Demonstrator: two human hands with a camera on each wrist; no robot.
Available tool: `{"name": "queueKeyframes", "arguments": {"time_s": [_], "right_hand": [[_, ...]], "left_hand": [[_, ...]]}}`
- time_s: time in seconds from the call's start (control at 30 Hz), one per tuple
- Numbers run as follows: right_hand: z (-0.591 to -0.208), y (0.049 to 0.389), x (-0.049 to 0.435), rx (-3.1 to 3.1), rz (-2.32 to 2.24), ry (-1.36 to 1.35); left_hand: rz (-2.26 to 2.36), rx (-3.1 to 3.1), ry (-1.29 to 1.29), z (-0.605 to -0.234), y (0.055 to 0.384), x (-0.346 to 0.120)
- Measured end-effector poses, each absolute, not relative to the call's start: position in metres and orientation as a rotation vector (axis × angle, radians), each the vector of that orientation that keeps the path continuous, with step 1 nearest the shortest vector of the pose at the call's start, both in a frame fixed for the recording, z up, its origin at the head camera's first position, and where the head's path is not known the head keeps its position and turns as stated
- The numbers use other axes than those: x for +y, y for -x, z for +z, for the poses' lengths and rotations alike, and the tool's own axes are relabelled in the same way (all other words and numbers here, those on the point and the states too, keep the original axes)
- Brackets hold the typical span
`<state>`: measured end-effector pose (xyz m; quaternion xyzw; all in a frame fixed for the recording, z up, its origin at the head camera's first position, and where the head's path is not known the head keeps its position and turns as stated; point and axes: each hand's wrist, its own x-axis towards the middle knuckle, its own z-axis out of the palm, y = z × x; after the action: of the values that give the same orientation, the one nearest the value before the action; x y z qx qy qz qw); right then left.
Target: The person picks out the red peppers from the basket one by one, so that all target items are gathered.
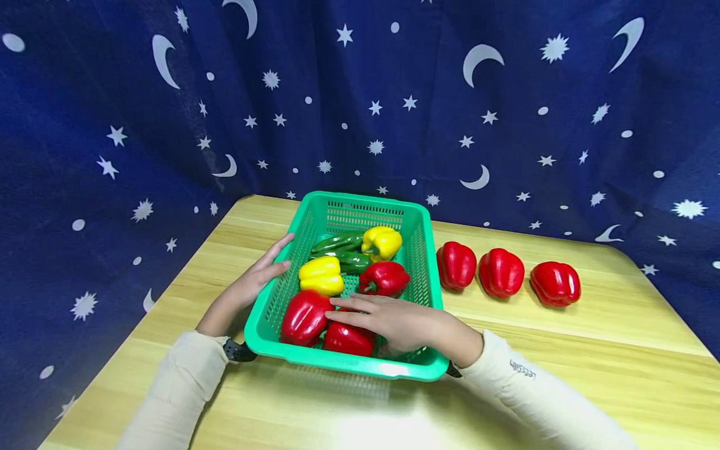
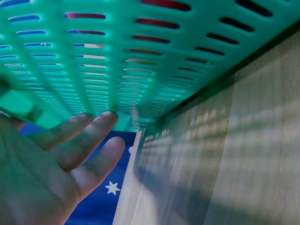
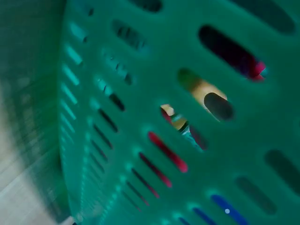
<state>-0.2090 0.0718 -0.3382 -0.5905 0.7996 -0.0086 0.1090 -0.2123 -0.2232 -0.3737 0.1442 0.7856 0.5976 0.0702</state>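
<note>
A green plastic basket [image 1: 255,325] with slotted walls stands on the table. The left hand [image 1: 250,284] is at its left side, fingers straight near the rim; in the left wrist view the left hand [image 2: 70,164] lies beside the slotted wall. Over the basket's front part the right hand [image 1: 396,322] reaches in with extended fingers, fingertips at a large red bell pepper [image 1: 305,317] and above another red bell pepper [image 1: 349,339]. Its thumb is mostly hidden. Behind them are a third red bell pepper [image 1: 384,279], yellow bell peppers [image 1: 320,275] and green chili peppers [image 1: 340,242].
To the basket's right, three red bell peppers [image 1: 502,273] lie in a row on the wooden table [image 1: 562,387]. A dark blue curtain [image 1: 360,125] with moons and stars hangs behind the table and on its left. The basket wall [image 3: 140,117] fills most of the right wrist view.
</note>
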Motion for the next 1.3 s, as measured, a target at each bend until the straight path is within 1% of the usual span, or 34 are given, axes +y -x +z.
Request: {"name": "queueKeyframes", "arguments": {"time_s": [0.3, 0.57, 0.93, 1.13, 1.3], "right_hand": [[-0.337, 0.208, 0.072, 2.414, -0.018, 1.763], [-0.329, 0.208, 0.087, 2.484, -0.08, 1.656], [-0.304, 0.213, 0.115, 2.621, -0.4, 1.54], [-0.298, 0.212, 0.136, 2.743, -0.675, 1.488], [-0.296, 0.209, 0.16, 2.813, -0.916, 1.375]], "left_hand": [[1.81, 2.338, -0.444, -0.371, 0.213, -0.222], [1.803, 2.328, -0.442, -0.37, 0.215, -0.217], [1.775, 2.361, -0.452, -0.37, 0.216, -0.219], [1.783, 2.355, -0.44, -0.371, 0.211, -0.225], [1.79, 2.332, -0.424, -0.373, 0.21, -0.226]]}}
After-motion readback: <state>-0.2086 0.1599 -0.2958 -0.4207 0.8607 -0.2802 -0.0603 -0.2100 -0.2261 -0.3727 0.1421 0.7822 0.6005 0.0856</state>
